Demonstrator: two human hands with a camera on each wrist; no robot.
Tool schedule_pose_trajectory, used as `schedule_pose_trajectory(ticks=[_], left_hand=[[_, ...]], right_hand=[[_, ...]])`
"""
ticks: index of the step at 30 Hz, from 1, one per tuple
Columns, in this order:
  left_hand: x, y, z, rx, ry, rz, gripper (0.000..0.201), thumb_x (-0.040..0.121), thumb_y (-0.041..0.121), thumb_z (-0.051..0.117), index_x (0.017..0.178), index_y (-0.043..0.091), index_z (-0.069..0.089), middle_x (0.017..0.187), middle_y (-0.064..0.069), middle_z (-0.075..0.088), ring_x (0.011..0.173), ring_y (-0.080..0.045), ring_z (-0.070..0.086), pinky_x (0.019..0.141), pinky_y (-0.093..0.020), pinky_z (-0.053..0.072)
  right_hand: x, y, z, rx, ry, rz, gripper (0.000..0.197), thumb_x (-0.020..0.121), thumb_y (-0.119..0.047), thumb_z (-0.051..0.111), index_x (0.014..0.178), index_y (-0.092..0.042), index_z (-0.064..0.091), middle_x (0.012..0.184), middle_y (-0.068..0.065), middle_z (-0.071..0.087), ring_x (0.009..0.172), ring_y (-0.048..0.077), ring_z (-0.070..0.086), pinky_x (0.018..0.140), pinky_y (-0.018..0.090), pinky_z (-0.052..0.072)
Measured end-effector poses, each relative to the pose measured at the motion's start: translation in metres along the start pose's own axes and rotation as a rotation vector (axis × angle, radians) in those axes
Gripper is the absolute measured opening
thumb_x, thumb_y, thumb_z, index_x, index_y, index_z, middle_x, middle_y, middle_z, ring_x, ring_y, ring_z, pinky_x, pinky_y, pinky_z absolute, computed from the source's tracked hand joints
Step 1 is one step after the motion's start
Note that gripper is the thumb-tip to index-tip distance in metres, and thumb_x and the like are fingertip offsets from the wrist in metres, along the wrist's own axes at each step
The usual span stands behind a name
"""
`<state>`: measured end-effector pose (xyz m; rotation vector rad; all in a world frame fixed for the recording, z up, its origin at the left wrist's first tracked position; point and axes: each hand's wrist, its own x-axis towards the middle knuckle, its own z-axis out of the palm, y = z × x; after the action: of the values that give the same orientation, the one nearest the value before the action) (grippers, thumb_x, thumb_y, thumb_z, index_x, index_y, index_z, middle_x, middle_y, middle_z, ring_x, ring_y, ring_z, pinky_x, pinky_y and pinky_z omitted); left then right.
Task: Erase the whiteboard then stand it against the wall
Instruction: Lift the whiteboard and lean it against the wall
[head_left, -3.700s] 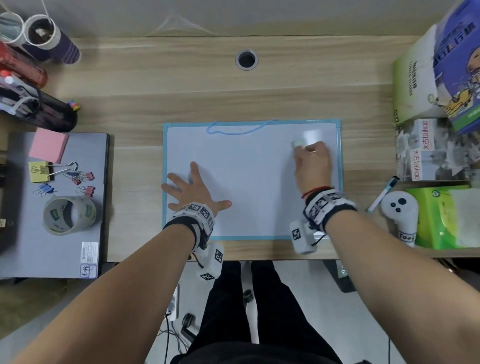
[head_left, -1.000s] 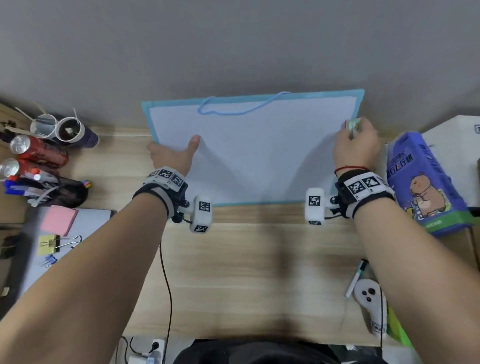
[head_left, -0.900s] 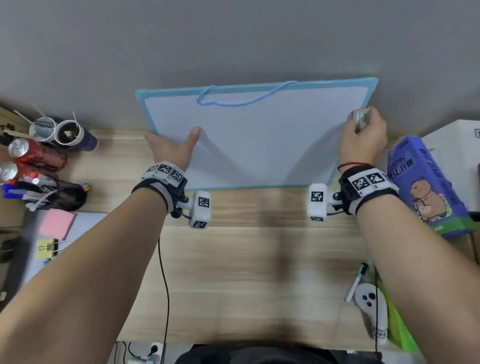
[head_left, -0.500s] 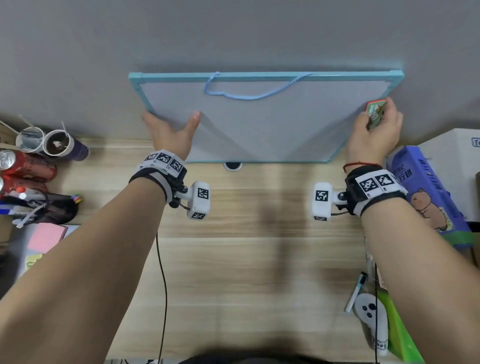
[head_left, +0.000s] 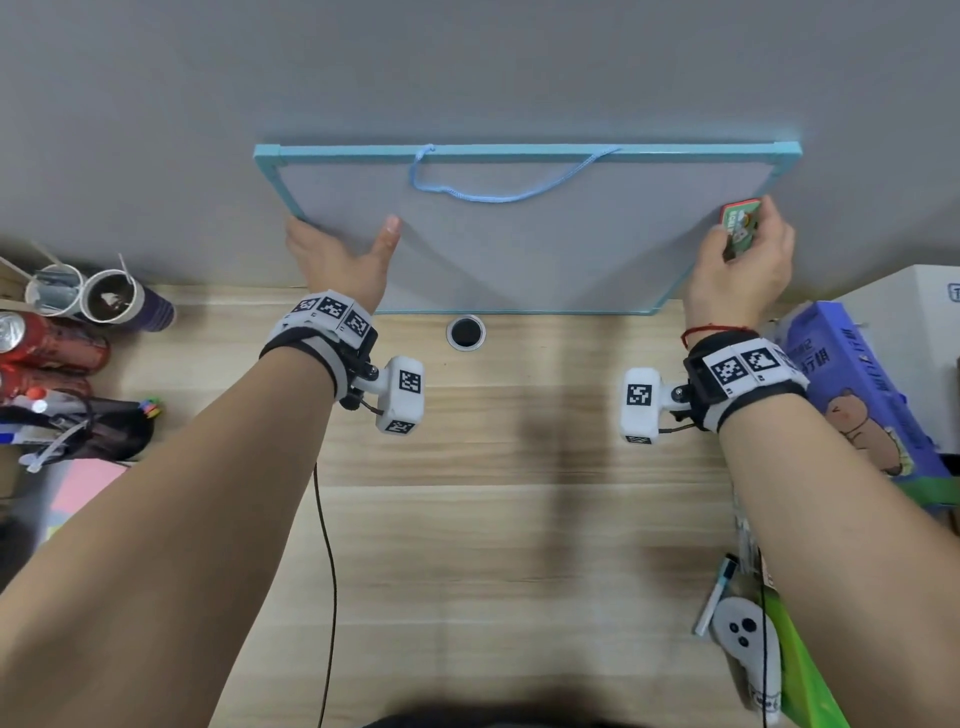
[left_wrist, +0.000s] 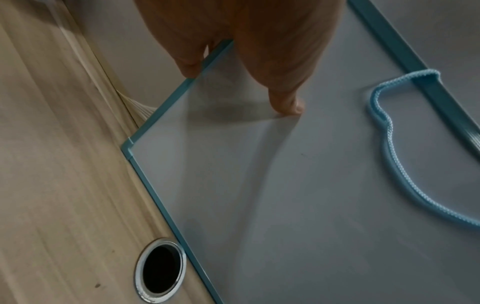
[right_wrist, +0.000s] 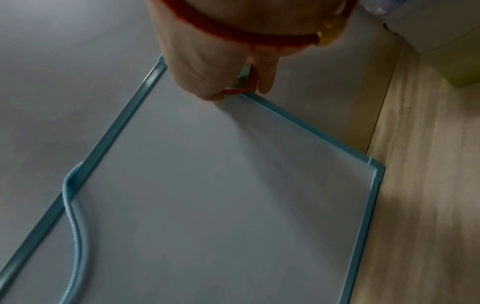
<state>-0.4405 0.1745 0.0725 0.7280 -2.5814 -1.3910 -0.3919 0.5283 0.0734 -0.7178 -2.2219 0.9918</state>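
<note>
The blue-framed whiteboard (head_left: 519, 249) stands on its long edge at the back of the desk, its top edge against the grey wall and its face blank. A blue hanging cord (head_left: 493, 195) droops from the top frame. My left hand (head_left: 337, 254) grips the left edge, thumb on the front face and fingers behind, as the left wrist view shows on the whiteboard (left_wrist: 285, 185). My right hand (head_left: 743, 260) holds a small green and red eraser (head_left: 740, 226) at the right edge. In the right wrist view the eraser (right_wrist: 240, 86) is pinched at the frame, one finger behind it.
A round cable hole (head_left: 466, 332) lies just in front of the board's bottom edge. Cups (head_left: 104, 306), cans and a pen holder (head_left: 78, 431) crowd the left. A purple package (head_left: 857, 395) and a white box (head_left: 914, 296) stand right; a marker (head_left: 719, 592) and a white controller (head_left: 748, 654) lie nearer.
The board lay flat while my right hand wiped it; both hands then lifted it, tilted it up and carried it back. In the last half second it reached the wall.
</note>
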Motion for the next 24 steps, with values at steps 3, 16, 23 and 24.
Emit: schedule_pose_trajectory(ticks=[3,16,23,24], left_hand=[[-0.003,0.001,0.002,0.022,-0.009,-0.04,0.122,0.07,0.059,0.074,0.151,-0.002,0.006,0.15,-0.019,0.026,0.142,-0.031,0.027,0.118,-0.036,0.023],[-0.025,-0.01,-0.01,0.08,-0.122,-0.103,0.117,0.076,0.059,0.069,0.154,0.005,0.0,0.158,-0.016,0.019,0.147,-0.028,0.022,0.118,-0.039,0.021],[-0.014,-0.013,-0.011,-0.077,-0.094,-0.108,0.079,0.083,0.062,0.055,0.137,0.007,0.038,0.135,-0.005,0.053,0.126,-0.02,0.051,0.11,-0.035,0.038],[-0.012,-0.012,-0.01,-0.076,-0.092,-0.12,0.071,0.088,0.06,0.049,0.134,0.007,0.041,0.132,-0.006,0.054,0.123,-0.022,0.053,0.108,-0.037,0.039]], right_hand=[[-0.001,0.001,-0.001,-0.035,-0.021,0.021,0.047,0.086,-0.02,0.054,0.131,-0.005,0.054,0.122,0.013,0.06,0.112,0.022,0.058,0.096,0.016,0.036],[-0.054,0.03,-0.005,-0.033,-0.178,0.311,0.041,0.088,-0.015,0.063,0.126,-0.009,0.047,0.12,0.005,0.066,0.101,0.015,0.063,0.086,0.026,0.05],[-0.041,0.024,0.006,-0.007,-0.192,0.286,0.044,0.086,-0.018,0.062,0.128,-0.013,0.052,0.12,0.005,0.066,0.096,0.013,0.062,0.091,0.029,0.05],[-0.039,0.024,0.008,-0.011,-0.201,0.271,0.042,0.086,-0.018,0.062,0.127,-0.014,0.054,0.119,0.005,0.067,0.095,0.013,0.062,0.09,0.029,0.05]])
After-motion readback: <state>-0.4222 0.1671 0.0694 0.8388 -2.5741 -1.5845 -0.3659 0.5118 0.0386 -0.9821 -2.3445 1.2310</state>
